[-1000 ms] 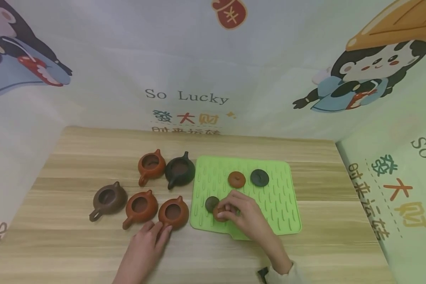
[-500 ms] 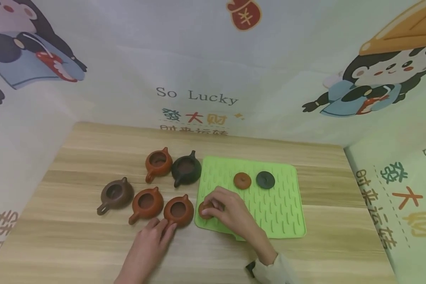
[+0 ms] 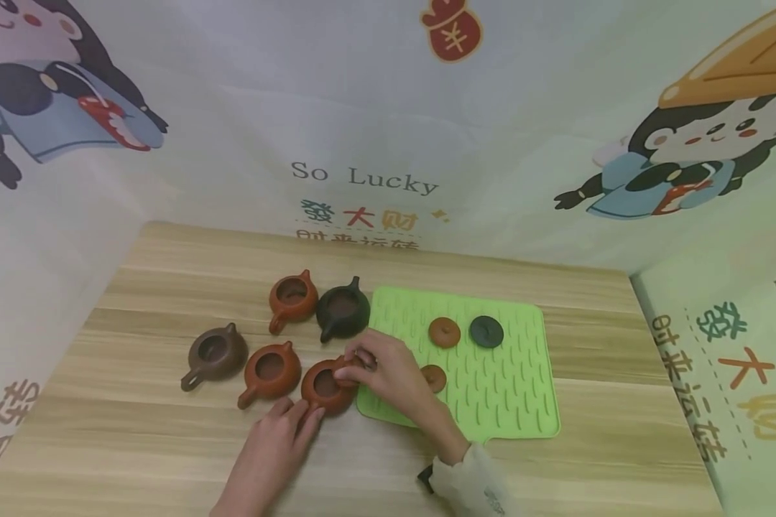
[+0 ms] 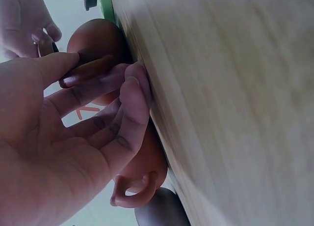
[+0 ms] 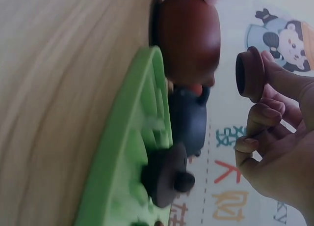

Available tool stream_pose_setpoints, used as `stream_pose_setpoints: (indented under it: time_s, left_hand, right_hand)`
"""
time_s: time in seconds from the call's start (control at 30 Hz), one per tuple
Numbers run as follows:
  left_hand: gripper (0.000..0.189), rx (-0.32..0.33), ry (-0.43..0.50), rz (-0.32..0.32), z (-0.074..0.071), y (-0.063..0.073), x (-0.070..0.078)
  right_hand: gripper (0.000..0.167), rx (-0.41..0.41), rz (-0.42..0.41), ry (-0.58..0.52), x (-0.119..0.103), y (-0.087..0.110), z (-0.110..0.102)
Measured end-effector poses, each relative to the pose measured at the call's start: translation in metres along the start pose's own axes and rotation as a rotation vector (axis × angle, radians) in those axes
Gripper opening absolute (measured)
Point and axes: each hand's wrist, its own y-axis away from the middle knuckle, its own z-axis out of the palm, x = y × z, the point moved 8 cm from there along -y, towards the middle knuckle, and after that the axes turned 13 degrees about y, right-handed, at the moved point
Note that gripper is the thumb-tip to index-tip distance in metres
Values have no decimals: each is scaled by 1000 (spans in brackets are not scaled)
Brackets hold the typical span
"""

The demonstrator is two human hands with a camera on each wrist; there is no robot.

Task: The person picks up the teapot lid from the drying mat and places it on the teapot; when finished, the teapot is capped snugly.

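Observation:
My left hand (image 3: 273,444) pinches the handle of the nearest reddish-brown teapot (image 3: 338,406), which stands lidless on the table. In the left wrist view that handle (image 4: 88,71) lies between thumb and fingers. Thumb and fingertips of my right hand (image 3: 391,373) hold a small round reddish-brown lid (image 5: 251,73), tilted on edge. From the head, this lid overlaps the right side of the teapot's opening; in the right wrist view a gap shows between it and the teapot body (image 5: 189,39). A dark lid (image 5: 169,179) on the mat is hidden behind my right hand in the head view.
Other open teapots stand left and behind: reddish-brown (image 3: 273,388), dark brown (image 3: 231,366), orange-brown (image 3: 300,309) and black (image 3: 343,332). On the green mat (image 3: 517,388) lie an orange-brown lid (image 3: 445,332), a black lid (image 3: 486,332) and another brown lid (image 3: 434,378).
My right hand has carried the reddish-brown lid leftward off the mat to the nearest teapot's opening. The left hand keeps its hold on the handle. The head view has shifted slightly.

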Motion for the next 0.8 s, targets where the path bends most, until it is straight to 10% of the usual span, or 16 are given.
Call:
stream_pose_setpoints:
  time_s: [0.8]
  left_hand:
    - [16, 11, -35, 2, 2, -2, -2]
  right_hand:
    - [29, -4, 18, 123, -9, -4, 33]
